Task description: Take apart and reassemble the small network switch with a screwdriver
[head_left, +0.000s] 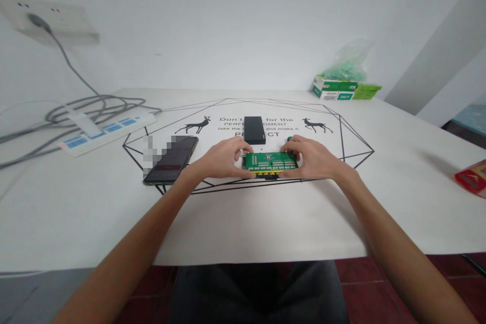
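Observation:
A green circuit board (271, 160) with a row of yellow connectors along its near edge is held level between my two hands, low over the white table. My left hand (228, 158) grips its left end, thumb at the near edge and fingers at the far edge. On the right end, my right hand (309, 157) has the same kind of grip. Something dark shows under the near edge of the board. Just beyond lies a black rectangular case (254, 129), flat on the table. A small green item (289, 138) peeks out behind my right fingers, mostly hidden.
To the left lies a smartphone (172, 159). Farther left are a white power strip (110, 134) and coiled grey cables (94, 106). Green-and-white boxes (334, 87) with a plastic bag (347, 63) stand at the back right. A red packet (473, 179) sits at the right edge.

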